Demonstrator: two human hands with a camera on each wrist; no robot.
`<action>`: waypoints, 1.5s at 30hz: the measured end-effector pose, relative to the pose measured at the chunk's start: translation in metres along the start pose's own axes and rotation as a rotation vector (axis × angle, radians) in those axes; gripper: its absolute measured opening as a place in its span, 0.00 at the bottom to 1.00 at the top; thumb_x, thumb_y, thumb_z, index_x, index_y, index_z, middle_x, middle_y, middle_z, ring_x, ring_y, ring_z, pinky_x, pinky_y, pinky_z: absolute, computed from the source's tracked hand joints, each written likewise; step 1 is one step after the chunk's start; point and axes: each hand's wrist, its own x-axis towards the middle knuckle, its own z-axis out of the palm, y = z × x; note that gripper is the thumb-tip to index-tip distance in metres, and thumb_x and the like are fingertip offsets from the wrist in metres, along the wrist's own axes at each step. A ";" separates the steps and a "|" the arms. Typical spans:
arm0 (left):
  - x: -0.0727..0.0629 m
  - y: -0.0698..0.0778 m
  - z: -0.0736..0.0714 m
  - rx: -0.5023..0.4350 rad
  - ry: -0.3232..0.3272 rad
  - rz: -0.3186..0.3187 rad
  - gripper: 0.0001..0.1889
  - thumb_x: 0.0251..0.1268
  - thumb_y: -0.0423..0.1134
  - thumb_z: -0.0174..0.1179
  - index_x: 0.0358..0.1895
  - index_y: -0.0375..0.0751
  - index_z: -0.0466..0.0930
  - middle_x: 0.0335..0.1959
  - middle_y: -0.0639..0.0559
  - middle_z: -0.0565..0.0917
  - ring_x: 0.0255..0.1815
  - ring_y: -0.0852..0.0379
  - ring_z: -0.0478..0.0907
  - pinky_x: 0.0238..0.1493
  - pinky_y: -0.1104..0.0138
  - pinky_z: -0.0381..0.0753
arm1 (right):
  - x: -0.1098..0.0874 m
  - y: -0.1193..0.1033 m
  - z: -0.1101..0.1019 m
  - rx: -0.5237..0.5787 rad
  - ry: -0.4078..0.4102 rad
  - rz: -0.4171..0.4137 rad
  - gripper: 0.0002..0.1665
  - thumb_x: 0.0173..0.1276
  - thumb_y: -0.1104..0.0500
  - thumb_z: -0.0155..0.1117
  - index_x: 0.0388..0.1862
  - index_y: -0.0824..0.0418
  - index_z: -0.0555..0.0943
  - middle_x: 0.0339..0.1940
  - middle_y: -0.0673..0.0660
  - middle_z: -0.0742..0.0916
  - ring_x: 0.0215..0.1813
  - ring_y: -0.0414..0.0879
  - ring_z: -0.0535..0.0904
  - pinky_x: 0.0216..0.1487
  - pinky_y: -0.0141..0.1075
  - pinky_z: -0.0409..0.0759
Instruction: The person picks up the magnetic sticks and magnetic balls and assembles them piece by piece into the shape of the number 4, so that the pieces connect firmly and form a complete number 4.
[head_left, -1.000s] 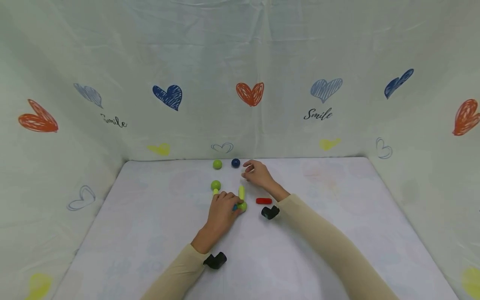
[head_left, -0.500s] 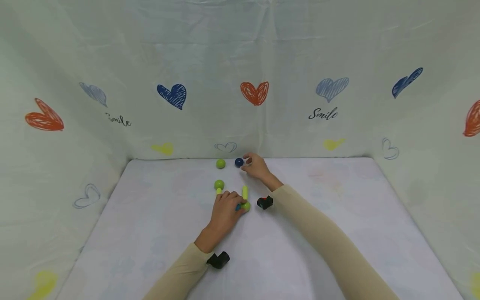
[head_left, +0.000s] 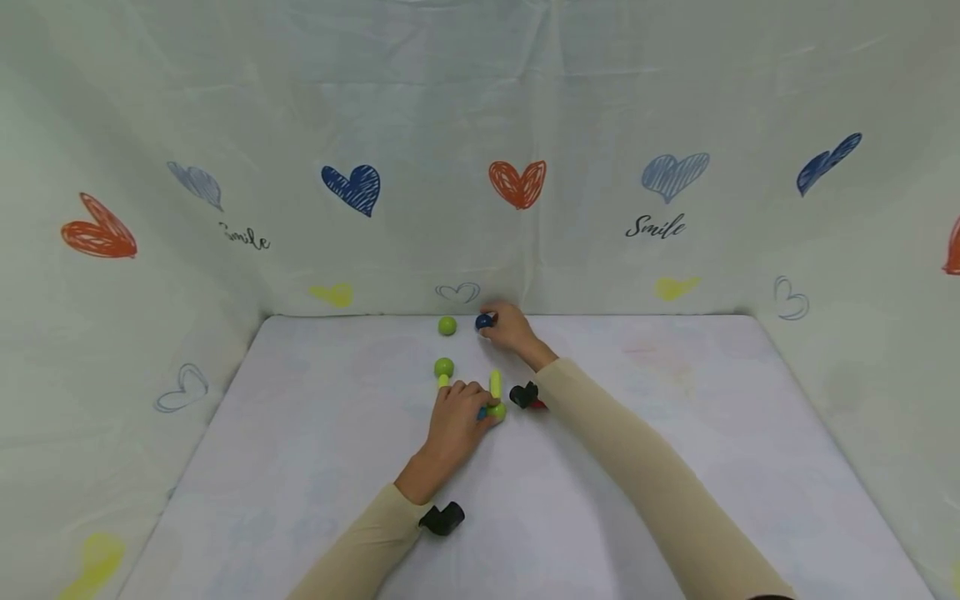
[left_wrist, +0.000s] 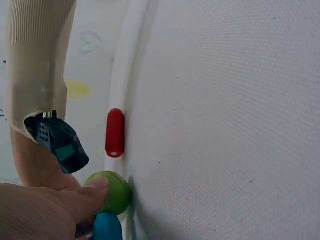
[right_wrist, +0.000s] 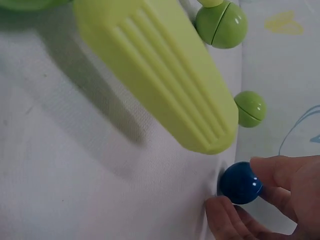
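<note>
At the back of the table, my right hand (head_left: 512,327) pinches a dark blue ball (right_wrist: 240,182) between thumb and fingers. My left hand (head_left: 456,421) holds a joined piece near the table's middle, its thumb pressing a green ball (left_wrist: 119,194). A blue rod (left_wrist: 107,227) meets that ball under the hand. From the same ball, a yellow-green ridged rod (right_wrist: 160,75) points toward the back. Another green ball (head_left: 444,367) with a yellow-green rod shows just beyond the left fingers. The left fingers hide the rest of the piece.
A loose green ball (head_left: 447,326) sits at the back edge, left of the blue one. A red rod (left_wrist: 115,132) lies right of the joined piece, partly behind the right wrist camera in the head view. A white curtain (head_left: 420,242) with printed hearts rises behind the table.
My right hand has moved back and left to the dark blue ball, and its fingers have closed around it. The left hand keeps its hold on the joined piece. The head view has shifted slightly.
</note>
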 end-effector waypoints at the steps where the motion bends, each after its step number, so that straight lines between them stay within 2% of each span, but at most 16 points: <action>1: 0.000 0.000 0.000 0.000 0.002 0.002 0.13 0.61 0.44 0.78 0.48 0.47 0.92 0.45 0.55 0.88 0.50 0.52 0.79 0.58 0.54 0.75 | 0.001 0.000 0.000 -0.009 -0.002 -0.004 0.27 0.73 0.65 0.68 0.69 0.69 0.79 0.63 0.67 0.84 0.63 0.59 0.81 0.64 0.47 0.80; 8: 0.001 0.002 0.000 0.004 0.003 0.005 0.13 0.61 0.44 0.78 0.48 0.48 0.92 0.44 0.55 0.88 0.50 0.53 0.79 0.58 0.54 0.75 | -0.001 -0.002 0.000 -0.064 -0.013 -0.008 0.21 0.72 0.66 0.68 0.62 0.69 0.82 0.56 0.66 0.86 0.57 0.58 0.82 0.60 0.47 0.82; 15: 0.000 0.001 -0.001 -0.002 -0.005 -0.006 0.13 0.61 0.43 0.78 0.48 0.47 0.92 0.44 0.55 0.88 0.50 0.52 0.79 0.59 0.53 0.75 | -0.006 -0.004 0.000 -0.089 -0.053 0.004 0.18 0.74 0.63 0.69 0.61 0.66 0.83 0.53 0.64 0.87 0.54 0.55 0.83 0.56 0.45 0.82; 24: 0.000 -0.001 0.001 -0.013 -0.014 -0.017 0.14 0.60 0.42 0.79 0.48 0.46 0.92 0.44 0.53 0.88 0.50 0.51 0.80 0.59 0.53 0.76 | -0.024 0.002 -0.007 0.003 -0.094 0.035 0.17 0.75 0.61 0.70 0.59 0.65 0.84 0.51 0.64 0.88 0.49 0.54 0.84 0.49 0.42 0.82; 33: 0.000 0.000 -0.001 -0.028 -0.026 -0.023 0.13 0.61 0.42 0.78 0.48 0.45 0.92 0.45 0.52 0.88 0.51 0.50 0.80 0.60 0.52 0.75 | -0.044 0.009 -0.009 0.066 -0.126 0.084 0.17 0.76 0.60 0.69 0.60 0.65 0.84 0.56 0.65 0.87 0.50 0.53 0.85 0.48 0.39 0.84; 40: -0.001 0.000 -0.001 -0.047 -0.004 -0.011 0.13 0.60 0.40 0.79 0.47 0.44 0.92 0.45 0.52 0.88 0.50 0.50 0.80 0.59 0.52 0.76 | -0.051 0.016 -0.007 0.134 -0.124 0.098 0.17 0.77 0.60 0.68 0.60 0.66 0.84 0.56 0.66 0.87 0.48 0.52 0.86 0.47 0.38 0.85; 45: -0.001 0.001 -0.001 -0.047 0.003 -0.016 0.13 0.60 0.40 0.79 0.47 0.44 0.92 0.44 0.51 0.88 0.50 0.50 0.80 0.58 0.52 0.76 | -0.055 0.020 -0.007 0.181 -0.133 0.099 0.17 0.77 0.59 0.68 0.60 0.66 0.84 0.53 0.66 0.87 0.43 0.49 0.85 0.43 0.35 0.84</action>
